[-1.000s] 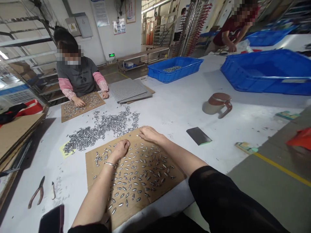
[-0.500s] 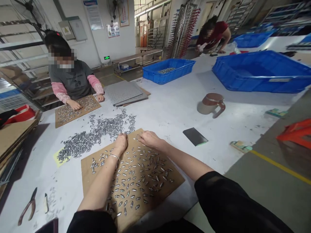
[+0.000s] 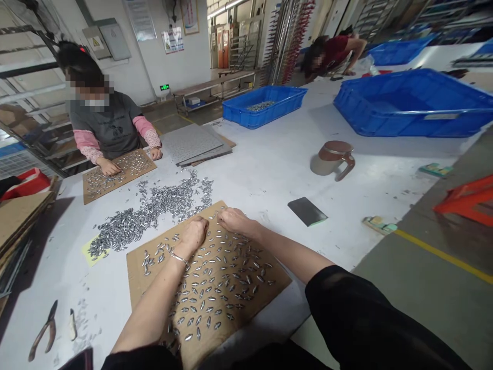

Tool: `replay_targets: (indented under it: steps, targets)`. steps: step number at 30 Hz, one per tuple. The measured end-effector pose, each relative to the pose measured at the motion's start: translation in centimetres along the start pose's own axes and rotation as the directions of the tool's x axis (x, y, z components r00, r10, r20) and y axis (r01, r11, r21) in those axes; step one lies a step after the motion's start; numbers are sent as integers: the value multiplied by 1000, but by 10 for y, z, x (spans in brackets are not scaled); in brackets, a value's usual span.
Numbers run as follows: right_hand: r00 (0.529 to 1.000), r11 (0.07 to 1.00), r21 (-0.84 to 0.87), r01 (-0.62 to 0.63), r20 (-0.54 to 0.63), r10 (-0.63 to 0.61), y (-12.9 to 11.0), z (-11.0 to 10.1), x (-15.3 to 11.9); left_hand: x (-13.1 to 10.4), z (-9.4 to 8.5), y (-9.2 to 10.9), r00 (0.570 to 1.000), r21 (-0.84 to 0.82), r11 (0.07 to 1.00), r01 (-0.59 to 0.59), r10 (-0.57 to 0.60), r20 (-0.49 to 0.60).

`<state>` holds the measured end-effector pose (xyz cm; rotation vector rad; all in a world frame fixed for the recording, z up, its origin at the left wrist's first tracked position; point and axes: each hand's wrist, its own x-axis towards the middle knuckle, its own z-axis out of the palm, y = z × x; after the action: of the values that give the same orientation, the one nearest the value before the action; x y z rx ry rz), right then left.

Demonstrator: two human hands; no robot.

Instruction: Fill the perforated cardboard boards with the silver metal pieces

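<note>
A brown cardboard sheet [image 3: 246,303] lies on the white table in front of me, with rows of small silver oval pieces [image 3: 210,298] spread over it. Near its far edge, my left hand [image 3: 195,234] rests with curled fingers; whatever they hold is hidden. Just to the right, my right hand [image 3: 233,221] has its fingers pinched together at the far corner of the sheet, and anything between them is too small to name. Beyond the sheet a long pile of the same silver pieces [image 3: 123,228] stretches over the table, partly on a yellow paper [image 3: 88,253].
Pliers [image 3: 48,329] lie front left. A dark block [image 3: 307,211] and a mug [image 3: 333,158] stand right of the sheet. Blue bins [image 3: 265,105] are at the back. Across the table, a person's hand [image 3: 109,167] touches another cardboard sheet [image 3: 92,190].
My left hand has moved slightly right and nearer to me, over the sheet. My right hand has shifted only a little. The person at the back right bends lower.
</note>
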<state>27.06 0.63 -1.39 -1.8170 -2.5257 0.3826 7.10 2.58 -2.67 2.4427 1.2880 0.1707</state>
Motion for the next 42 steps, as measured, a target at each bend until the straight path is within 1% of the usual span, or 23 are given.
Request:
replay_targets:
  steps: [3,5,7,9,10,14,16,19,22,24,27,29,31,33,37,39,42]
  targets:
    - [998,998,33,56,12,-57,3,-2,2,-3,-3,-4,999,-13,999,-43,43,-15]
    - [999,996,75,53,-4,-53,7,-5,6,-3,-4,-6,998,-18,999,-37,36,-46]
    - [998,996,87,31,-53,-27,9,-10,12,1,-4,-8,996,-13,1000,-9,8,-86]
    - [995,998,65,24,-95,-18,8,-13,19,9,-3,-6,993,2,1000,18,-18,-115]
    - [995,998,53,27,-93,-22,7,-13,23,14,-2,-5,993,12,1000,23,-22,-120]
    - [999,998,50,33,-22,-32,2,-14,35,37,1,3,996,66,998,8,-2,-90]
    - [999,999,37,36,-11,-35,2,-16,36,44,1,6,998,94,996,-3,9,-69]
    - [998,1000,8,20,-62,-20,10,-20,27,49,0,9,999,123,992,-23,28,-39]
    - [993,999,31,-13,-118,16,21,-20,6,47,-1,9,999,139,990,-32,36,-22]
    - [994,999,40,-36,-102,40,27,-15,-10,44,-2,10,999,141,989,-34,37,-19]
    - [997,998,40,-48,-51,50,32,0,-32,38,-4,11,999,130,991,-35,37,-12]
    - [999,999,41,-36,-32,37,34,7,-41,35,-4,11,999,111,993,-34,34,4]
    - [1000,999,45,-24,-12,25,36,8,-45,34,-5,10,999,85,996,-36,34,34]
    - [999,998,56,-30,-21,31,38,3,-42,35,-6,8,996,58,997,-49,44,76]
    - [992,996,75,-50,-110,58,32,-10,-23,43,-7,6,986,40,996,-77,70,150]
    - [993,996,63,-57,-97,64,22,-13,-10,46,-7,6,985,46,996,-75,66,161]
    - [993,994,26,-108,-40,109,7,-13,5,45,-7,8,989,58,996,-65,57,133]
